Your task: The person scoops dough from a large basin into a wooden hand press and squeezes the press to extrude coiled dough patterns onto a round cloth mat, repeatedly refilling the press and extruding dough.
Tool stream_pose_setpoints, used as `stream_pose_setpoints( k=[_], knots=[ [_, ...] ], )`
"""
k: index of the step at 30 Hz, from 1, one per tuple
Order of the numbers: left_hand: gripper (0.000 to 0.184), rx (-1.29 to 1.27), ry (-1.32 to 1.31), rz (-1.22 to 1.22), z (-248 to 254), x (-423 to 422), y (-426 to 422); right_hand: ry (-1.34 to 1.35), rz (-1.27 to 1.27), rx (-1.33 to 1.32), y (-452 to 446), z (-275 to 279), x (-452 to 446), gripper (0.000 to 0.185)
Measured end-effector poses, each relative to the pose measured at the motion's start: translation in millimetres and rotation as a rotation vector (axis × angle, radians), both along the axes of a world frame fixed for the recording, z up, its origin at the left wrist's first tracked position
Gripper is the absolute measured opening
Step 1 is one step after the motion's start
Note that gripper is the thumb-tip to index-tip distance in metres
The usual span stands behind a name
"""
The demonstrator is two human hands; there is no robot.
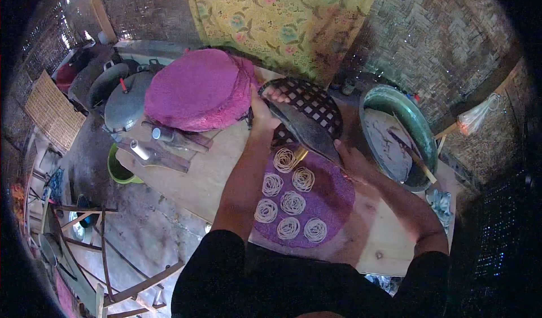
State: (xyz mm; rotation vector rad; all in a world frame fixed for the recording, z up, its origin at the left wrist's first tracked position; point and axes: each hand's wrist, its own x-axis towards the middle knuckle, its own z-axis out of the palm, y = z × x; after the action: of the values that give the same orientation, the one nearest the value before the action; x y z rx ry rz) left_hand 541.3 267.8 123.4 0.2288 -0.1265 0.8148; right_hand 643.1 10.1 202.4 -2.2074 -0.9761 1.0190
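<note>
My left hand (268, 110) grips the upper-left end of a dark press board (307, 129), tilted across the middle of the view. My right hand (351, 159) is closed on the board's lower-right end. Under the board shows a short brass-coloured cylinder (302, 153), close to a coiled noodle nest (284, 160). Several pale noodle nests lie on a round purple mat (339, 196) on the wooden table. The mat's upper part is hidden by the board and shadow. Behind the board leans or lies a round black lattice tray (324, 100).
Left stands a stack of purple round mats (195, 89). Boards with metal cylinders (141, 149) lie before it. A green basin (426, 123) holds a pale mass and a wooden stick (415, 157). Lidded pots (129, 100), a green bucket (119, 168) and a yellow floral cloth (282, 18) surround the table.
</note>
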Motion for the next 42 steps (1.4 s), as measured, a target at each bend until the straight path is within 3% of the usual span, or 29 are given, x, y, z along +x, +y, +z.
stream_pose_setpoints(
  k=[1, 2, 4, 5, 7, 11, 14, 16, 17, 19, 22, 23, 25, 26, 27, 29, 31, 35, 37, 42],
  knots=[
    [0.054, 0.003, 0.001, -0.001, 8, -4, -5, 0.046, -0.017, -0.004, -2, 4, -1, 0.063],
    [0.054, -0.007, 0.169, -0.056, 18, -11, -12, 0.051, -0.018, -0.001, -4, 4, 1, 0.063],
    [0.057, -0.009, 0.345, -0.111, -5, -19, -10, 0.107, 0.001, -0.021, -9, 3, 6, 0.061],
    [0.061, 0.377, 0.766, -0.064, -52, -16, 5, 0.115, -0.002, -0.015, -12, -6, 9, 0.061],
    [0.064, 0.816, 1.147, -0.060, -84, -20, -10, 0.120, 0.010, 0.151, -16, -25, 11, 0.066],
    [0.050, 1.151, 1.154, -0.266, -85, -22, -51, 0.132, -0.006, 0.254, -19, -22, 3, 0.068],
    [0.056, 0.969, 0.946, -0.426, -100, -18, -49, 0.082, -0.085, 0.088, -18, -28, 8, 0.068],
    [0.069, 1.152, 1.179, -0.420, -121, -8, -39, 0.031, 0.031, 0.131, -19, -19, 8, 0.068],
    [0.069, 1.158, 1.178, -0.420, -108, -11, -42, 0.030, 0.028, 0.135, -19, -19, 8, 0.068],
    [0.070, 0.964, 0.978, -0.696, -71, -22, -51, 0.012, -0.044, 0.234, -16, -26, 9, 0.068],
    [0.076, 0.887, 1.085, -0.777, -76, -13, -50, -0.047, -0.094, 0.271, -15, -68, 39, 0.067],
    [0.076, 0.891, 1.086, -0.776, -62, -18, -56, -0.047, -0.095, 0.275, -16, -60, 37, 0.067],
    [0.078, 1.152, 1.272, -0.438, -20, -37, -78, -0.012, -0.115, 0.246, -22, -34, 30, 0.066],
    [0.078, 1.153, 1.273, -0.442, -53, -33, -71, -0.010, -0.119, 0.246, -23, -33, 32, 0.066],
    [0.076, 1.189, 1.181, -0.252, -110, -24, -55, -0.011, -0.112, 0.212, -24, -33, 36, 0.067],
    [0.075, 1.216, 1.085, -0.072, -131, -30, -51, -0.007, -0.109, 0.176, -30, -29, 33, 0.068],
    [0.068, 2.076, 1.440, 0.136, -78, -57, -71, 0.011, -0.164, 0.300, -35, -17, 23, 0.070],
    [0.068, 2.223, 1.432, 0.300, -44, -79, -91, 0.023, -0.148, 0.061, -42, -38, 44, 0.072],
    [0.077, 2.337, 1.329, 0.510, -45, -85, -91, 0.014, -0.134, 0.119, -45, -50, 48, 0.072],
    [0.085, 2.495, 1.222, 0.587, -40, -90, -91, 0.009, -0.112, 0.160, -51, -46, 48, 0.069]
  ],
)
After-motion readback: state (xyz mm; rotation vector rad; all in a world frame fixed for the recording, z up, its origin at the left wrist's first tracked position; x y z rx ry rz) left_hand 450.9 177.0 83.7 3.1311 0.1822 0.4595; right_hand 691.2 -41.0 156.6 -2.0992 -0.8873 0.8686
